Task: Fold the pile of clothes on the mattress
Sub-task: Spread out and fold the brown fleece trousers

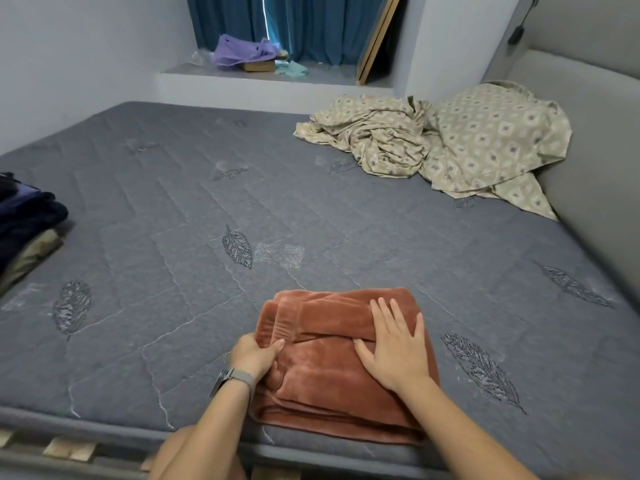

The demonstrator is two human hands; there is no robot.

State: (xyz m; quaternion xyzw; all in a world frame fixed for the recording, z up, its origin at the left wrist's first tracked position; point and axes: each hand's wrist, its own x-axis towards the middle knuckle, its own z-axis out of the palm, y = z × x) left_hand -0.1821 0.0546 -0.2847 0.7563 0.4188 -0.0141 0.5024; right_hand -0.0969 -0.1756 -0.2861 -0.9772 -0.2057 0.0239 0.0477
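Fingers (388, 317) of the right hand (394, 344) lay spread, pressing the towel (322, 386) flat, while the left hand (256, 355) pinched its edge; smoothing outward would best set the fold.

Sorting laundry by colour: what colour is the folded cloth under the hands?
Rust orange, plain, seen in the head view: folded cloth.

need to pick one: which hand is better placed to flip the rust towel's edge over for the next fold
Left. The left hand already pinches the rust towel at its left edge, while the right hand lies flat on top, pinning it.
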